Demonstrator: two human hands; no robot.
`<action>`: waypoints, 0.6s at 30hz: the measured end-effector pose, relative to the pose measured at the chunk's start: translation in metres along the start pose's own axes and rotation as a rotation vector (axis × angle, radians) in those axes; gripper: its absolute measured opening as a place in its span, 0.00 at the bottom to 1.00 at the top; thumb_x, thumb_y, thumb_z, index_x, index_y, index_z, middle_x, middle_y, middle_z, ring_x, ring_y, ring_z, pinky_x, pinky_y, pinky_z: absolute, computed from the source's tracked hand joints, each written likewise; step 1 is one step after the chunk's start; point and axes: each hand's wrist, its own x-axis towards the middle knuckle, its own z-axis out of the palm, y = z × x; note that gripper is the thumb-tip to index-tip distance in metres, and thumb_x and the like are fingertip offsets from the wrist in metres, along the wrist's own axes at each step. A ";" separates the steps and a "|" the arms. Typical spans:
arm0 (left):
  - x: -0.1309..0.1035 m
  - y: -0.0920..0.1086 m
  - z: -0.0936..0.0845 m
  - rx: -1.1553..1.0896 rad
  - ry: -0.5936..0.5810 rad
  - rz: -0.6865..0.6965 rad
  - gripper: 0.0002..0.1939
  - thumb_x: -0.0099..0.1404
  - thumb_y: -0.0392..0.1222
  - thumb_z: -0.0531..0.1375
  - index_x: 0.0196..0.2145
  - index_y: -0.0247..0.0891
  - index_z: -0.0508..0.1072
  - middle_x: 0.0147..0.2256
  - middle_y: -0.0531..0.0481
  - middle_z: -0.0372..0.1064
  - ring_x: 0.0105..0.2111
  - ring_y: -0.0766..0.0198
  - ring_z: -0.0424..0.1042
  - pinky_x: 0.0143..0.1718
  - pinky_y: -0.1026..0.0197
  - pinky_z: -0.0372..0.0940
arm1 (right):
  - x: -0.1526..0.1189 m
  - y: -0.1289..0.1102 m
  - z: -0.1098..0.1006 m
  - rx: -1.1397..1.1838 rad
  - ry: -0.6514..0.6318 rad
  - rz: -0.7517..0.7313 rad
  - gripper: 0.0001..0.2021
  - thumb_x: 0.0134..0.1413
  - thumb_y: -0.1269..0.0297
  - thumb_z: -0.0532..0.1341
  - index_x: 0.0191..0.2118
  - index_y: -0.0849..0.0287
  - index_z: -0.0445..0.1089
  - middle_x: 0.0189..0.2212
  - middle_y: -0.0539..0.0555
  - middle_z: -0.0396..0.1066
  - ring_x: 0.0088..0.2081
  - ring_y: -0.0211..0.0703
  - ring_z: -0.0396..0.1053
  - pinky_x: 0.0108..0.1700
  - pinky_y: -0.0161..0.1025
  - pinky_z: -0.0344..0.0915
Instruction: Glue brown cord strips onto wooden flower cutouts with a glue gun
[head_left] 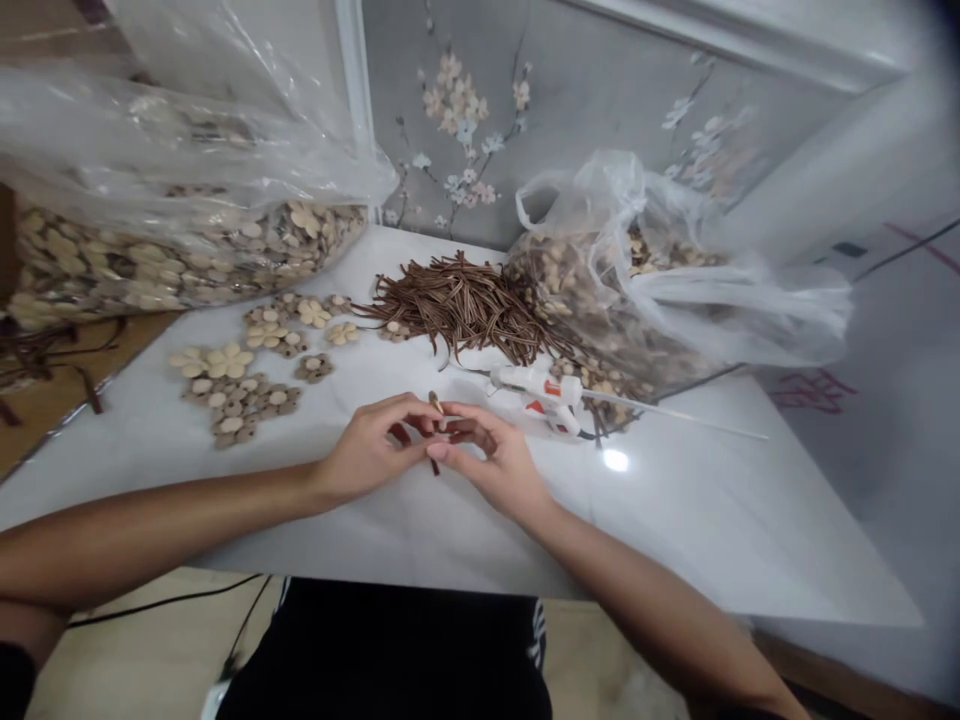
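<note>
Hands (439, 440) before bags (187, 240) of flowers (232, 390)

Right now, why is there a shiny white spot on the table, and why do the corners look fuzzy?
Head view: the spot is lamp glare on the glossy table, just right of the right hand; the corners go dark and soft, the top right most; straight edges bend from the wide lens; the bags look smeared, while the glue gun stays fairly sharp.

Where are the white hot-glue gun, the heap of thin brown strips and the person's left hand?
white hot-glue gun (541, 393), head view, on its body.
heap of thin brown strips (465, 305), head view, heap's middle.
left hand (373, 447), head view, on its back.
</note>
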 end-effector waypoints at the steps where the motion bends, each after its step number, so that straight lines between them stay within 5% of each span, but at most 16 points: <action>1: -0.002 0.001 0.001 0.023 -0.031 0.076 0.10 0.62 0.42 0.63 0.42 0.39 0.74 0.37 0.46 0.74 0.34 0.64 0.73 0.32 0.64 0.70 | -0.001 -0.001 0.002 0.082 -0.007 0.060 0.23 0.44 0.57 0.72 0.48 0.54 0.72 0.40 0.54 0.78 0.40 0.46 0.76 0.46 0.45 0.72; 6: -0.007 -0.001 0.002 -0.112 -0.190 0.112 0.18 0.66 0.37 0.58 0.54 0.41 0.67 0.47 0.42 0.70 0.34 0.66 0.73 0.29 0.65 0.69 | -0.002 -0.001 -0.002 0.271 0.001 0.229 0.15 0.44 0.58 0.72 0.39 0.56 0.77 0.38 0.52 0.78 0.37 0.42 0.74 0.43 0.42 0.72; 10: -0.007 -0.006 0.000 -0.291 -0.093 0.048 0.25 0.65 0.37 0.60 0.58 0.45 0.59 0.52 0.42 0.64 0.32 0.70 0.70 0.29 0.67 0.68 | -0.002 0.000 -0.007 0.356 -0.005 0.306 0.13 0.42 0.60 0.73 0.37 0.57 0.78 0.33 0.51 0.78 0.33 0.40 0.74 0.41 0.40 0.71; 13: -0.003 -0.005 -0.004 -0.266 -0.022 -0.055 0.21 0.63 0.41 0.63 0.53 0.43 0.64 0.49 0.45 0.65 0.33 0.69 0.69 0.30 0.67 0.67 | -0.003 -0.001 -0.009 0.458 0.043 0.383 0.13 0.40 0.63 0.74 0.35 0.57 0.78 0.32 0.50 0.78 0.31 0.38 0.75 0.39 0.37 0.71; 18: 0.004 0.002 -0.009 -0.204 -0.153 -0.289 0.12 0.64 0.49 0.62 0.33 0.35 0.75 0.31 0.50 0.71 0.31 0.66 0.69 0.31 0.66 0.64 | -0.002 -0.002 -0.013 0.497 0.049 0.415 0.13 0.42 0.63 0.73 0.37 0.58 0.78 0.32 0.50 0.77 0.29 0.35 0.73 0.38 0.35 0.71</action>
